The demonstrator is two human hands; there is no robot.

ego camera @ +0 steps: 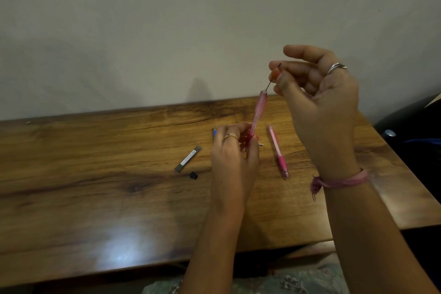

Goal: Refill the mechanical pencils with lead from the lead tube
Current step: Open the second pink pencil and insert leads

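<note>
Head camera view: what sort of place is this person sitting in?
Probably a desk at home or in a plain room, though I can't be sure. A wooden table stands against a bare pale wall, with a lead tube and a spare pink pencil lying on it.

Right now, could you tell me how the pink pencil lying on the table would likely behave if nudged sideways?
The pink pencil looks slim and round, lying flat on the smooth wooden table, so it would probably roll rather than slide. It seems to be light plastic, so a slight touch should move it. Its darker grip section may add a little friction.
</note>
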